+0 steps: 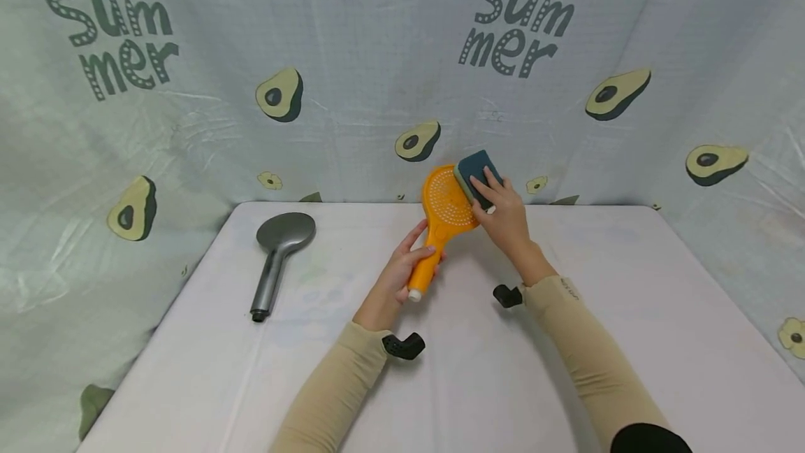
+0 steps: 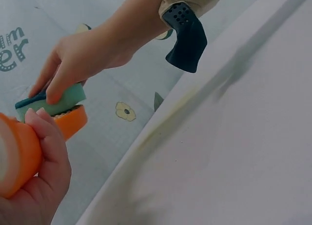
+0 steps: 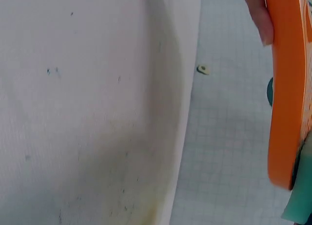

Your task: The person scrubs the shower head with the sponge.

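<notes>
An orange shower head (image 1: 448,203) is held up over the far part of the table, its perforated face turned toward the head camera. My left hand (image 1: 402,268) grips its handle, which ends in a white tip. In my right hand (image 1: 505,219) is a sponge (image 1: 467,184) with a dark blue-green face and a lighter green side. That sponge lies against the right part of the perforated face. The left wrist view shows the sponge (image 2: 63,102) flat on the orange head's face. Only an edge of the sponge (image 3: 300,191) shows in the right wrist view.
A grey shower head (image 1: 277,257) lies on the left of the white table (image 1: 207,383), handle toward the near side. Behind the table's far edge hangs a pale curtain (image 1: 352,40) printed with avocados. Black wrist mounts (image 1: 404,347) stick out from both sleeves.
</notes>
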Tool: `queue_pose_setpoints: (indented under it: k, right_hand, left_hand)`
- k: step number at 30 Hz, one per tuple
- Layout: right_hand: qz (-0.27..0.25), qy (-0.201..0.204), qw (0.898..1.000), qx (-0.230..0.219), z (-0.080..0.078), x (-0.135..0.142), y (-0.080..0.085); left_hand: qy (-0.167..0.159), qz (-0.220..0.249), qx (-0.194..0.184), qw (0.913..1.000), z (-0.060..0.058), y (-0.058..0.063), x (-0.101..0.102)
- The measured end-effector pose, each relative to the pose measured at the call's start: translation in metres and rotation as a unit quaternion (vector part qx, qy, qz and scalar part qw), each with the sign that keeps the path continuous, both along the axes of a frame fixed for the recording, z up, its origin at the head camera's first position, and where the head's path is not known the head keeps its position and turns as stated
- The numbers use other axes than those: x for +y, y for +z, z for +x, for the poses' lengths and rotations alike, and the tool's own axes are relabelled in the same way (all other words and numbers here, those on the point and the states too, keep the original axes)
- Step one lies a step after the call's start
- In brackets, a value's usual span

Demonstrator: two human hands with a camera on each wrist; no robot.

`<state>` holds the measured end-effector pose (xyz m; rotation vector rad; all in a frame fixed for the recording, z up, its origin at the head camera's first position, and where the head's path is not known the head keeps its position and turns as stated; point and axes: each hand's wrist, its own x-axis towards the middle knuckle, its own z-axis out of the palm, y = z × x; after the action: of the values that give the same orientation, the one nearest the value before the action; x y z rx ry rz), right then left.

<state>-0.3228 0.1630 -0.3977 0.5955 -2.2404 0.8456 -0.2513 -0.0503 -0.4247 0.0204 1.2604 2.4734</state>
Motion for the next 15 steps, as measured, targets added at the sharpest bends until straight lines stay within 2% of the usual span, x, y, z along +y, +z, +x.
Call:
queue_pose_setpoints:
  k: [5,9,11,15]
  right_hand:
    - [0.017,0.019,1.0,-0.001,0.008,-0.012,0.004]
    - [0.06,0.05,0.996,0.032,0.014,-0.025,0.005]
    - [0.091,0.067,0.992,0.061,0.018,-0.03,0.005]
    - [0.152,0.107,0.975,0.122,0.025,-0.037,0.004]
  left_hand:
    - [-0.015,-0.013,0.002,0.9998,0.001,-0.002,0.003]
    - [-0.018,-0.019,0.006,0.9996,0.002,-0.004,0.004]
    - [-0.017,-0.022,0.011,0.9996,0.002,-0.004,0.005]
    - [-0.01,-0.015,0.023,0.9996,0.002,-0.004,0.005]
